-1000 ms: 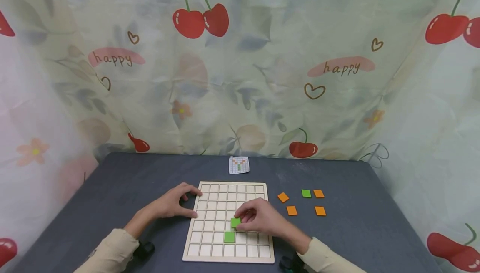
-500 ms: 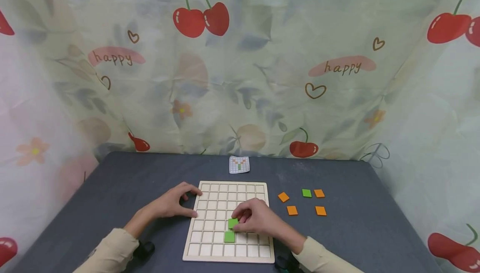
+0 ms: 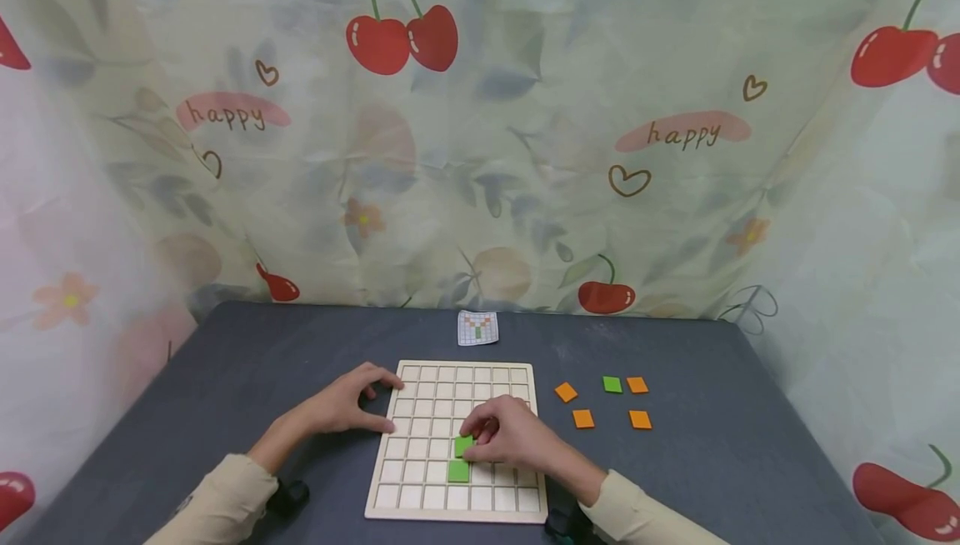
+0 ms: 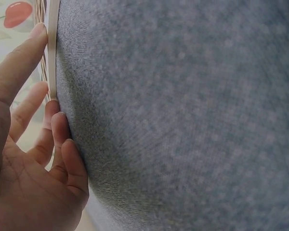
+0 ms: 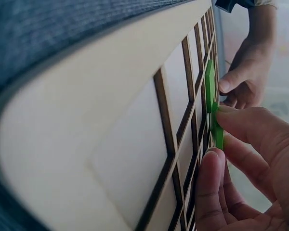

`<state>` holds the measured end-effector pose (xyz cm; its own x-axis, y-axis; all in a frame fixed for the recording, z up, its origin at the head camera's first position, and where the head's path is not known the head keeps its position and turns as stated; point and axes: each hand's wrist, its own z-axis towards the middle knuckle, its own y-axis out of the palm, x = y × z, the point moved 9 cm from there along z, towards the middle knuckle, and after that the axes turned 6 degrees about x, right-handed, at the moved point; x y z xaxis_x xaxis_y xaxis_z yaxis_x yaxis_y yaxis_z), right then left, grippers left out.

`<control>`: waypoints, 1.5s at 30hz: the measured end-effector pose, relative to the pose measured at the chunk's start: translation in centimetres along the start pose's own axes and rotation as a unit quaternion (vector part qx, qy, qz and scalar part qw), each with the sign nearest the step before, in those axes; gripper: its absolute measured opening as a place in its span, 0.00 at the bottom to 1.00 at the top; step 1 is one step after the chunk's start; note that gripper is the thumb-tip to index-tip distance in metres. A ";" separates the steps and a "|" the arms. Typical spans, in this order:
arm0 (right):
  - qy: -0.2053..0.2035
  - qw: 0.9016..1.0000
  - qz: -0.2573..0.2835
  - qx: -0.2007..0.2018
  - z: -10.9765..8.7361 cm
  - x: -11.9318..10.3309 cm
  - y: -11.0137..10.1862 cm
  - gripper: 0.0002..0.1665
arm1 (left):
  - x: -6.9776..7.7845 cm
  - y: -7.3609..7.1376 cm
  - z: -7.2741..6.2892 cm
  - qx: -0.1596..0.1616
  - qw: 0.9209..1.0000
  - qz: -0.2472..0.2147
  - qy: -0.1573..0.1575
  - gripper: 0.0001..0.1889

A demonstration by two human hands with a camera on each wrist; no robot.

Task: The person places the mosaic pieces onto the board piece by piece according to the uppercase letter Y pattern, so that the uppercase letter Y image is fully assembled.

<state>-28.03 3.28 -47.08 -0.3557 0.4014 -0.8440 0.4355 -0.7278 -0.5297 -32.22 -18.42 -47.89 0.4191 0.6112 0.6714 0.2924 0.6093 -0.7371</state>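
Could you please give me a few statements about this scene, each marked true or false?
1. The right hand pinches a green tile. True.
2. The left hand holds a tile too. False: it touches the left edge of the grid board.
3. The pattern card lies beyond the grid board's far edge. True.
4. The loose tiles right of the grid board are all orange. False: four are orange and one is green.

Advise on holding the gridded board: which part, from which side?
The gridded board is probably best held by its left edge, coming from the left, where the left grip touches it. It lies flat, with that straight edge's thickness to press against; the right grip extends in from the right, where a loose orange tile lies.
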 end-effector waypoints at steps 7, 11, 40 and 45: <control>0.002 1.000 0.008 -0.007 0.0 0.0 0.3 0.10 | 0.1 0.2 -0.1 -0.002 1.000 -0.002 0.003 0.30; 0.003 1.000 0.005 -0.005 0.0 -0.2 0.2 0.10 | 0.0 0.1 -0.1 -0.003 1.000 -0.001 0.000 0.30; -0.010 1.000 -0.028 -0.003 0.2 -0.8 0.4 0.09 | 0.5 -0.1 -0.1 -0.002 1.000 -0.003 0.011 0.30; -0.010 1.000 -0.021 -0.005 0.3 -0.7 0.3 0.10 | 0.2 0.0 0.0 -0.004 1.000 -0.002 0.003 0.30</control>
<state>-27.85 2.64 -46.59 -0.3901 0.4210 -0.8189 0.4276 -0.7048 -0.5661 -32.13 -18.30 -47.74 0.4233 0.6057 0.6737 0.3005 0.6077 -0.7351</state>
